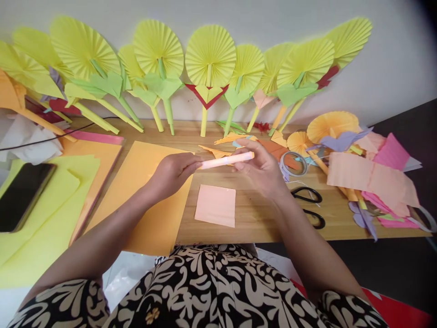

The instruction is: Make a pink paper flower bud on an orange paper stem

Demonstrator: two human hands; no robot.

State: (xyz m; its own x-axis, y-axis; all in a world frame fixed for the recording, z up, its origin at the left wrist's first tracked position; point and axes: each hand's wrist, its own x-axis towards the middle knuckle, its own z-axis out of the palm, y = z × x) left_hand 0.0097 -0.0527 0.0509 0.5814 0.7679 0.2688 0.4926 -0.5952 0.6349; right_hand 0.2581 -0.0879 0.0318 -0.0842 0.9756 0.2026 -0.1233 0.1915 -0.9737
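My left hand (174, 172) pinches the left end of a slim, pale pink rolled paper tube (227, 160), held nearly level above the table. At the tube's right end, the thumb and fingers of my right hand (261, 168) are curled around it. A bit of light blue (236, 144) shows by the right fingertips; what it is I cannot make out. Below the tube lies a square of pink paper (215, 205). Beside it on the left is a large orange sheet (143, 191), partly under my left forearm.
Yellow pleated paper fans (210, 54) on stick handles lean along the wall. Black-handled scissors (309, 196) and a tape roll (293, 163) lie right of my right hand, near piled paper pieces (372, 173). A phone (25, 193) rests on yellow paper (68, 182) at left.
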